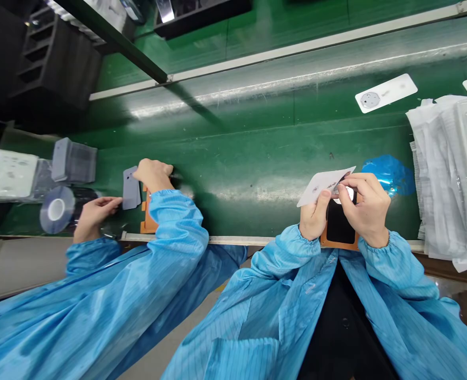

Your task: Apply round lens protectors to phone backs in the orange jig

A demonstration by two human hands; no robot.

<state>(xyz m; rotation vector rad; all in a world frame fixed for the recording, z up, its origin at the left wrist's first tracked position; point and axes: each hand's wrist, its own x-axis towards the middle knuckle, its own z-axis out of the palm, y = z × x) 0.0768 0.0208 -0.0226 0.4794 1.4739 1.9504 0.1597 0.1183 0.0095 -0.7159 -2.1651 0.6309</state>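
Observation:
My left hand (314,215) grips the lower edge of a thin white card (321,184) between thumb and fingers. At the card's right end, my right hand (365,203) is closed with thumb and index finger pinched at its corner. Both hands are just over a black rectangular piece (339,224) lying in an orange frame (328,240) at the table's front edge. A small round white patch shows between the fingers of my right hand. Crumpled blue film (392,174) lies just beyond my right hand.
Stacked clear trays (439,174) stand at the right, with a white card with a grey disc (387,93) behind. A co-worker's hands (154,175) work at the left near grey plates (130,190), a tape roll (57,210) and another orange frame (150,219).

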